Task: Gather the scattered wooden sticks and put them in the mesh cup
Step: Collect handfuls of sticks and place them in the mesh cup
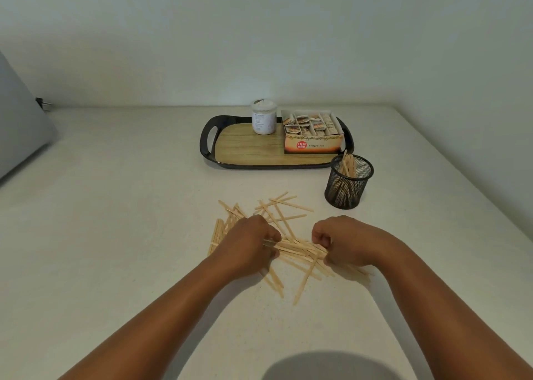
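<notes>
Pale wooden sticks point(284, 215) lie scattered in a loose heap on the white table, in the middle of the view. My left hand point(249, 242) and my right hand point(344, 239) rest on the heap, each closed around one end of a bundle of sticks point(297, 250) that runs between them. More loose sticks spread out behind, left of and below my hands. The black mesh cup point(349, 182) stands upright to the right and beyond the heap, with several sticks leaning inside it.
A black-rimmed tray point(207, 140) with a wood-look floor sits behind the heap, carrying a white-lidded jar point(264, 117) and an open box of tea bags point(313, 133). A grey object point(20, 126) leans at the far left. The table's right edge runs diagonally past the cup.
</notes>
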Demonstrator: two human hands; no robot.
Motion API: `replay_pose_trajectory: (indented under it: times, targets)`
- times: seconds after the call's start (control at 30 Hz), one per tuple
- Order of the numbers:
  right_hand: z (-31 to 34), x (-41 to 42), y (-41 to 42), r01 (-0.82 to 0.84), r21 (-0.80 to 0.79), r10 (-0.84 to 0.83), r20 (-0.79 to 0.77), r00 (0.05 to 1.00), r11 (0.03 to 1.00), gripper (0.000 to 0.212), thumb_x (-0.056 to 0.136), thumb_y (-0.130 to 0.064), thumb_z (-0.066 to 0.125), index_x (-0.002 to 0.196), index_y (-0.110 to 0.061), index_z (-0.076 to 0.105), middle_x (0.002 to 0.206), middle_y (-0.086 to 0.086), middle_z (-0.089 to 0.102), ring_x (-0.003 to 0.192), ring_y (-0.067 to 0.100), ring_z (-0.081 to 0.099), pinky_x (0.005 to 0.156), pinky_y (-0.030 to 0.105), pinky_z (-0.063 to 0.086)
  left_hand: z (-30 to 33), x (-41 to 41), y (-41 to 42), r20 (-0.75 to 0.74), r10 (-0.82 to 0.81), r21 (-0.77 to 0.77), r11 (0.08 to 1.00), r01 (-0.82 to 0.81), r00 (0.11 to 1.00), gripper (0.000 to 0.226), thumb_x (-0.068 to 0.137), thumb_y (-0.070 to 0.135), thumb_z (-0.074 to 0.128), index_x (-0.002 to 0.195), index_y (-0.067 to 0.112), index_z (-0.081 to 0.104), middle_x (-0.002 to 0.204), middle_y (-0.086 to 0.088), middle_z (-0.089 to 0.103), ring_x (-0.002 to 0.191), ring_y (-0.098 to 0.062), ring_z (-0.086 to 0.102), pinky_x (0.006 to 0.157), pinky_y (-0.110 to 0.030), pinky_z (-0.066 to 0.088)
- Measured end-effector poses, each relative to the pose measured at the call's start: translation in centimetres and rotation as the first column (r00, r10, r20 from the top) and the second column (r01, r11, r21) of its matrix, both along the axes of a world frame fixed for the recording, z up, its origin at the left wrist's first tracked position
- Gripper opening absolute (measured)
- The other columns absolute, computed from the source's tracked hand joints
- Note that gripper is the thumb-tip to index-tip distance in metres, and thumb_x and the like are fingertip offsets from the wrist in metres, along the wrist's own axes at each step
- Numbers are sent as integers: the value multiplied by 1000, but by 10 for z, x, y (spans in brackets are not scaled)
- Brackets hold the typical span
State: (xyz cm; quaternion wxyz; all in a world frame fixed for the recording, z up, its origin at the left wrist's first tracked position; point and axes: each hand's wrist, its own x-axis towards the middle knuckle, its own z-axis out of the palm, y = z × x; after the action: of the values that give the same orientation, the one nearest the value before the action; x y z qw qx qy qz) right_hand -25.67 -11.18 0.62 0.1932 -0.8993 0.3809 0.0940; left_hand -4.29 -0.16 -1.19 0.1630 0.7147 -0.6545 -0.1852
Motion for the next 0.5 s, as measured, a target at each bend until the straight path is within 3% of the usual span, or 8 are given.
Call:
replay_pose_trajectory:
  times: [0.1,0.37,0.5]
  targets:
    - [-3,1,3,14,-24,-13,44,999,1000,27,86,-12,72,106,-29,67,95,-12,60,83,8,56,66,24,46,-7,-3,3,-13,-4,-109,994,2,1000,23,92,21,73,114,24,78,101,6,62,96,-12,58,77,-24,42]
    - [3,7,3,-14,-106,25,109,994,994,25,91,-12,68,111,-26,72,104,-7,67,90,11,60,82,30,56,-13,-2,5,-81,8,-228,973,-26,997,9,90,11,72,93,17,78,88,6,68,82,-6,55,69,-17,39]
    - [9,7,2,12,-132,8,150,989,991,25,93,-12,68,111,-27,74,106,-7,70,89,10,63,82,29,57,-7,4,3,-61,-14,-250,968,-1,998,17,89,4,64,84,14,76,77,4,72,74,-9,62,67,-27,49]
